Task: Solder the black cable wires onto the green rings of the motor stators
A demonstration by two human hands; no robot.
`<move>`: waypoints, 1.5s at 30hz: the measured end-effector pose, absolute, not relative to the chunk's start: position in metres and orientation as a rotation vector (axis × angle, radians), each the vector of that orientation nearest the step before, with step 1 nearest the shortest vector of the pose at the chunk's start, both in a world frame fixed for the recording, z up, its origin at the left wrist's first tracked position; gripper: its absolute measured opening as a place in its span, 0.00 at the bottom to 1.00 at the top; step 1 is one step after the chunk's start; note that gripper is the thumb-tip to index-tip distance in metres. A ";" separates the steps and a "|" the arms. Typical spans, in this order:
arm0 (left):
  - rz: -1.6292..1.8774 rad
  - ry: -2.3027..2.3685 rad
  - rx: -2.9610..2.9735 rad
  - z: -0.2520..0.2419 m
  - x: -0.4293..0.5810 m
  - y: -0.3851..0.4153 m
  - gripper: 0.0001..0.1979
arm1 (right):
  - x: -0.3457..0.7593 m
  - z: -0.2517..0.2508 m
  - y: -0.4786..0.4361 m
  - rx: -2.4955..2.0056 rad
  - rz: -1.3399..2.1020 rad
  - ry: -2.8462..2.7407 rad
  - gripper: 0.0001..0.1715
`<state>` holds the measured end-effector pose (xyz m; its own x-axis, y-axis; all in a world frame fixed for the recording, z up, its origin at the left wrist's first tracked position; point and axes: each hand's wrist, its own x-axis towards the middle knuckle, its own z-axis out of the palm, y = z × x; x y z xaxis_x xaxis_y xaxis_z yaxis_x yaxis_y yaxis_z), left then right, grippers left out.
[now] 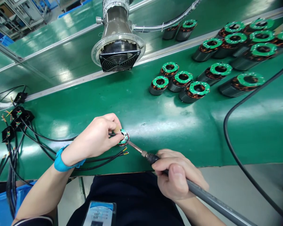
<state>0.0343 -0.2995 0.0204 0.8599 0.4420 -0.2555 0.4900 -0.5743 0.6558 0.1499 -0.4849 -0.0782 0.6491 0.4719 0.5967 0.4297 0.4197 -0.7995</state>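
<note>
My right hand point(176, 175) grips a soldering iron point(153, 158) by its dark handle, and the metal tip reaches up and left to the edge of a motor stator point(125, 137) with a green ring-shaped board. At that board, my left hand point(102, 133) is closed in a pinch on a black cable point(111, 134), its end close to the board. The fingers hide the cable's end and much of the stator. Below them lie black cables point(108, 160) with stripped, coloured wire ends.
Several stators point(198, 89) with green boards stand at the right on the green bench mat point(141, 110). A fume duct with a fan point(120, 59) hangs above. Black housings point(19, 119) with cables lie at left. A thick black cord point(228, 138) curves along the right.
</note>
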 end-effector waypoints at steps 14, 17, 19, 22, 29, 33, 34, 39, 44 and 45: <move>-0.096 0.684 2.265 0.023 0.036 -0.300 0.11 | 0.150 -0.077 -0.485 -1.240 0.014 -0.926 0.19; -0.094 0.685 2.268 0.024 0.037 -0.301 0.12 | 0.150 -0.077 -0.486 -1.242 0.008 -0.883 0.20; -0.095 0.689 2.266 0.024 0.038 -0.302 0.12 | 0.151 -0.078 -0.486 -1.236 0.010 -0.879 0.19; -0.095 0.690 2.270 0.025 0.038 -0.303 0.11 | 0.151 -0.079 -0.486 -1.230 0.002 -0.895 0.19; -0.045 0.683 2.300 0.021 0.036 -0.307 0.11 | 0.149 -0.083 -0.486 -1.198 -0.003 -0.858 0.19; -0.004 0.682 2.321 0.020 0.034 -0.309 0.11 | 0.147 -0.086 -0.486 -1.173 -0.014 -0.806 0.18; 0.009 0.681 2.325 0.019 0.033 -0.310 0.11 | 0.147 -0.086 -0.486 -1.174 -0.017 -0.796 0.19; 0.080 0.669 2.319 0.015 0.028 -0.313 0.10 | 0.147 -0.086 -0.483 -1.194 -0.003 -0.769 0.20; 0.224 0.729 2.319 0.007 0.020 -0.323 0.08 | 0.146 -0.080 -0.478 -1.228 -0.067 -0.573 0.19; 0.249 0.753 2.337 0.005 0.017 -0.324 0.04 | 0.147 -0.080 -0.477 -1.241 -0.067 -0.555 0.18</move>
